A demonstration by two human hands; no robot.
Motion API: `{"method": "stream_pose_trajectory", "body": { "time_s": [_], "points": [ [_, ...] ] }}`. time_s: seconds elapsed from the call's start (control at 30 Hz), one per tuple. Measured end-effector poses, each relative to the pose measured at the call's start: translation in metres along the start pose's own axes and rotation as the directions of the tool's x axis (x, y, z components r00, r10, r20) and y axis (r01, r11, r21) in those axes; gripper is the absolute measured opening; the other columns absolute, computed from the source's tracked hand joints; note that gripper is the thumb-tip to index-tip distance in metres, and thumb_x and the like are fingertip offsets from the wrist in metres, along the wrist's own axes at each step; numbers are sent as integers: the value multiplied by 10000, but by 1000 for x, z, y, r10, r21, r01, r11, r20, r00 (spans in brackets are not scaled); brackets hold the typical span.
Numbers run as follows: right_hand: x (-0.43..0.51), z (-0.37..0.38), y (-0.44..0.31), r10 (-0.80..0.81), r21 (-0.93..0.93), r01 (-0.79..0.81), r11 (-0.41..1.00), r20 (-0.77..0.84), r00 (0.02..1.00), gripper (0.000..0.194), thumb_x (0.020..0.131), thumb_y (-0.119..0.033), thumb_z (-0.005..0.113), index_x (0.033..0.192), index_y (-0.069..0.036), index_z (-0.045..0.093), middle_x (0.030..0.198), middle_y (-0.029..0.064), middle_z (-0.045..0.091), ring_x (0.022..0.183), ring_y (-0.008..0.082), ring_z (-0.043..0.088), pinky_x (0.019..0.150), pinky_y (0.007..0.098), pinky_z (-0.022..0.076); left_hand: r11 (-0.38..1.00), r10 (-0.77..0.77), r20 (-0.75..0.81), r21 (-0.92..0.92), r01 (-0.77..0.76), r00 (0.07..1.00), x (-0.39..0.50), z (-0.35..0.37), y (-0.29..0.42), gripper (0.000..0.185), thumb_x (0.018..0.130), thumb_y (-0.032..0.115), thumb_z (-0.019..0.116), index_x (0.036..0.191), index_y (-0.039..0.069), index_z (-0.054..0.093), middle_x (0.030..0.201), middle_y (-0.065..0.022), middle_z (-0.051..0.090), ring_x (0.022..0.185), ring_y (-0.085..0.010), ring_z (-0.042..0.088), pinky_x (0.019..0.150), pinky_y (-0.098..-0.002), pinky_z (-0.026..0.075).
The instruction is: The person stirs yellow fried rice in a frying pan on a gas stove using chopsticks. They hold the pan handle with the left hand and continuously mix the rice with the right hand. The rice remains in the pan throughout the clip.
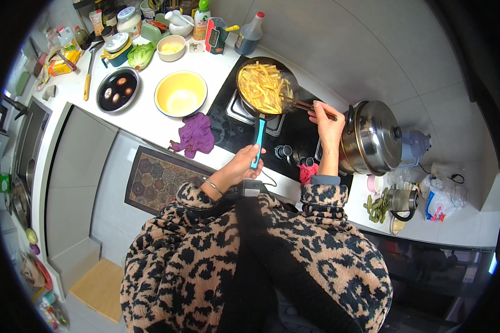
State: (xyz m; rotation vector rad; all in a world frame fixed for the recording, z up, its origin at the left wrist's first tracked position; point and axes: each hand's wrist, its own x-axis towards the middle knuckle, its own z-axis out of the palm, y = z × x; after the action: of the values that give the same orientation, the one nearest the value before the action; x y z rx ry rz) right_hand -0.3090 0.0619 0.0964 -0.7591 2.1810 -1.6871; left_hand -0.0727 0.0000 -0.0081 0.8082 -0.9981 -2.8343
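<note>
My left hand grips the blue handle of a dark frying pan on the gas hob. Cut potato strips, yellow and fry-shaped, cover most of the pan, with bubbling liquid along its right side. A pair of brown chopsticks is held in my right hand, their tips among the strips at the pan's right edge. To the right of that hand stands a large lidded steel pot.
Left of the hob are a yellow enamel bowl, a purple cloth and a metal bowl of eggs in dark liquid. Bottles, including a dark sauce bottle, line the back. A glass kettle stands at right beside green pods.
</note>
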Motion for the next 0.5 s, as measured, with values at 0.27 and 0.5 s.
{"method": "stream_pose_trajectory", "body": {
  "time_s": [0.27,0.5],
  "points": [
    [23,-1,8,-122,-118,106,987,-139,983,224,898,-134,677,1029,47,702,901,127,706,740,187,701,628,270,582,1000,15,14,28,-15,1000,1,-2,-1,390,1015,448,418,1144,85,482,703,-35,551,560,-130,530,497,-248,441],
    [39,26,32,42,108,-23,994,-175,984,258,897,-127,672,1043,86,674,902,167,695,731,229,708,619,286,592,1000,9,-8,19,-9,1000,1,0,-2,407,1028,431,397,1175,61,482,692,-38,548,543,-128,529,465,-240,422]
  ]
}}
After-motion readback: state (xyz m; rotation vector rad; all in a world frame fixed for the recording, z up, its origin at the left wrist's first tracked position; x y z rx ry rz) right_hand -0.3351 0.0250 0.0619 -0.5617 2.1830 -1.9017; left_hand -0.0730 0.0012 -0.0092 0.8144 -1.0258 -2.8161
